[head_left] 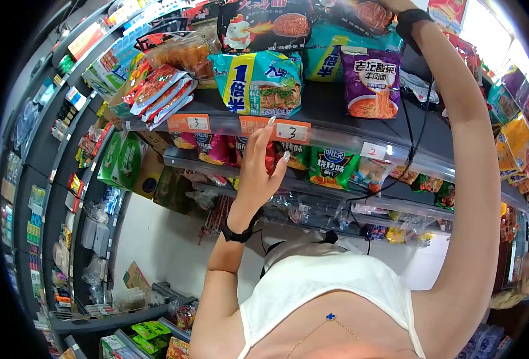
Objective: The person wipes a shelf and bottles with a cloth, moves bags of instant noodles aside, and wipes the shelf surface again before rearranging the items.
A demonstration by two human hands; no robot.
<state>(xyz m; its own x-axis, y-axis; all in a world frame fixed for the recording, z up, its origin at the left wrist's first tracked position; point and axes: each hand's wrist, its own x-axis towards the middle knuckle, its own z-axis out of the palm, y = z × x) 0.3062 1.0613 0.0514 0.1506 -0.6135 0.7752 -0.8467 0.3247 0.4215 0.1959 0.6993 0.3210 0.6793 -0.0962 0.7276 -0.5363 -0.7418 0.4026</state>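
Left hand (261,167) open, fingers spread against the shelf edge (336,139), just below the blue-yellow noodle pack (258,81) at upper centre. Right hand (393,5) cropped at top; grip unreadable. Best to steady neighbouring packs while reaching.

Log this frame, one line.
left hand open, fingertips at price tag | right hand up at dark noodle pack, grip cut off

Noodle packet (370,84) purple; multipack (258,81) teal with yellow stripe; price tags (188,123) orange; wristband (237,234) black.
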